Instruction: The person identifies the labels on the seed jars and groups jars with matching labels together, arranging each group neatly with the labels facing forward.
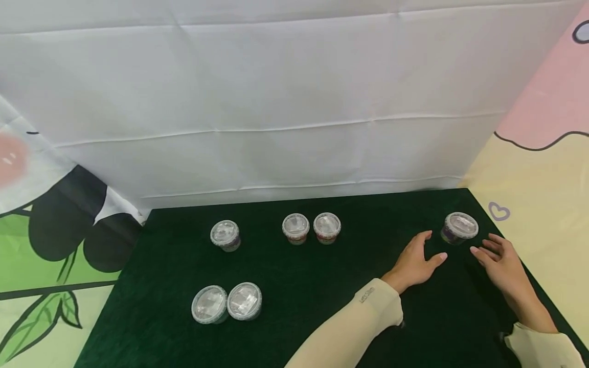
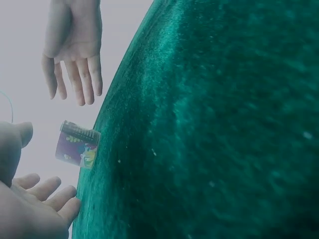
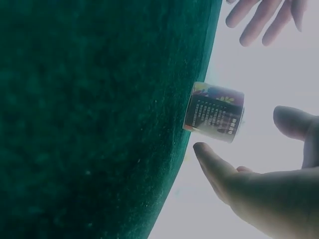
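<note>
A small lidded tub [image 1: 460, 228] with a purple printed label stands on the dark green cloth near its far right corner. On its left side is my left hand [image 1: 416, 260], fingers spread and relaxed, holding nothing. My right hand [image 1: 500, 260] is to its right, fingers loosely bent and apart from the tub. In the left wrist view the tub [image 2: 78, 145] sits between both hands, and its label shows yellow and blue shapes. The right wrist view shows white print on a dark panel of the tub [image 3: 215, 112], with the right fingertips close beside it.
Two tubs with reddish contents, one tub [image 1: 296, 228] and another [image 1: 327, 228], stand side by side at the back middle. A single tub [image 1: 225, 235] is at the back left. Two more tubs [image 1: 209, 305] are together at the front left. A white cloth wall [image 1: 294, 102] rises behind.
</note>
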